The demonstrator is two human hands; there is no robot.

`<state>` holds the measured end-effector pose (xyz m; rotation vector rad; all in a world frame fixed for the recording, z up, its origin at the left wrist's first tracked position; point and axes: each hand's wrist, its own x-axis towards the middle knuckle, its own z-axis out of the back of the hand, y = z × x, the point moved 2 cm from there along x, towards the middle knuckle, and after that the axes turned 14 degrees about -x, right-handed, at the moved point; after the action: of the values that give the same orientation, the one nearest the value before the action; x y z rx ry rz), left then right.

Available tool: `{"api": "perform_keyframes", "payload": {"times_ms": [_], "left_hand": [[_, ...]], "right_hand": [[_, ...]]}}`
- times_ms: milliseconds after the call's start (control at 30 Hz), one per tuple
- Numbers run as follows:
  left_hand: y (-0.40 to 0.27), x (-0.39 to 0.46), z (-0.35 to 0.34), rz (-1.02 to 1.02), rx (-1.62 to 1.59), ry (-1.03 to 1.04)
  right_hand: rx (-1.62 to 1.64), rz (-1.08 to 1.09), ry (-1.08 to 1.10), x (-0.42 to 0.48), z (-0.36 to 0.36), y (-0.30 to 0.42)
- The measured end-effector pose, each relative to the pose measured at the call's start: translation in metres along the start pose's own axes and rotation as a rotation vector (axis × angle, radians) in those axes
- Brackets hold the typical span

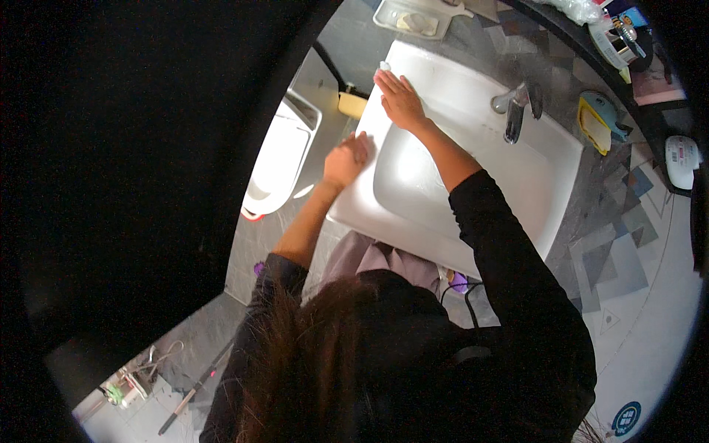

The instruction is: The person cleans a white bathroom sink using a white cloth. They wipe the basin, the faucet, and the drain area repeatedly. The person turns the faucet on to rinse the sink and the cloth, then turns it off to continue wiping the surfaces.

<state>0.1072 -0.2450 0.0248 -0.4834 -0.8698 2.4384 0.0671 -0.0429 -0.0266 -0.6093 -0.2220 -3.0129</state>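
A white ceramic washbasin (532, 183) lies before me. My right hand (403, 102) reaches over the bowl to the rim's far left corner, its fingers extended flat. Under its fingertips shows a small white-and-pink piece (383, 67), mostly covered; its material is unclear. My left hand (347, 160) is at the basin's left rim with its fingers curled. Whether anything is inside that hand is hidden. A chrome faucet (515, 108) stands at the back of the basin, to the right of my right hand.
Beyond the basin is a white soap tray (412, 19) with a pale bar. At the right are a blue-and-yellow brush-like item (599, 122) and a white bottle (681, 161). A white toilet (279, 160) and yellow container (352, 104) stand left. A long-handled pole (191, 394) lies lower left.
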Motion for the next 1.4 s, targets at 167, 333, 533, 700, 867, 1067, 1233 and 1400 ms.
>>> {"api": "perform_keyframes", "payload": {"times_ms": [167, 333, 533, 700, 867, 1067, 1233, 1400], "left_hand": [[0.053, -0.017, 0.015, 0.101, -0.367, -0.472], [0.075, -0.032, 0.020, 0.072, -0.313, -0.483], [0.077, -0.037, 0.011, 0.083, -0.266, -0.422], [0.085, -0.040, -0.004, 0.063, -0.374, -0.404], [0.079, -0.038, -0.018, 0.020, -0.317, -0.372], [0.061, -0.030, -0.032, 0.045, -0.406, -0.405], [0.041, -0.040, -0.029, 0.111, -0.333, -0.383], [0.034, -0.043, -0.037, -0.048, -0.144, -0.412]], "right_hand": [[0.064, 0.173, 0.180, -0.058, 0.023, 0.071], [0.219, 0.263, 0.233, -0.114, 0.050, 0.135], [0.346, 0.279, 0.243, -0.176, 0.084, 0.164], [0.271, 0.214, 0.345, -0.249, 0.129, 0.129], [0.088, 0.005, 0.444, -0.357, 0.193, 0.065], [-0.067, -0.571, 0.303, -0.438, 0.192, -0.027], [1.309, -1.748, -0.217, -0.320, 0.109, -0.083], [1.810, -1.702, -0.605, -0.209, 0.045, -0.095]]}}
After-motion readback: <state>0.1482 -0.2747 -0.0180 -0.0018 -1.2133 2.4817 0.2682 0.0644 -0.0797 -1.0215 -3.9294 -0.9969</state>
